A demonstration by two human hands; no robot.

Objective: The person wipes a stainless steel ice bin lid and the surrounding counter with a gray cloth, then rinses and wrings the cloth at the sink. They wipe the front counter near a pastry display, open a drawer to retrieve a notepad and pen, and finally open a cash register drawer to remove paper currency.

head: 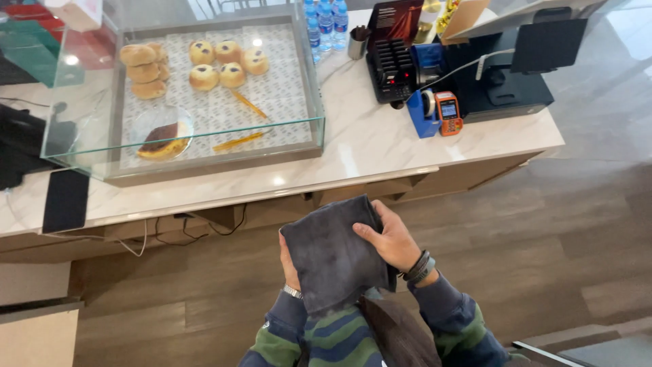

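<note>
I hold a folded dark grey cloth [333,251] in front of my chest, above the wooden floor. My right hand [387,238] grips its right edge, thumb lying across the top face. My left hand [288,261] is mostly hidden behind the cloth's left side and supports it from underneath. Both wrists show: a metal watch band on the left, dark bracelets on the right. My sleeves are striped green and blue.
A white marble counter [380,143] stands ahead. On it sit a glass display case [299,88] with several buns and tongs, a black phone [66,200], an orange card reader [448,113], a register stand [502,81] and water bottles [326,24].
</note>
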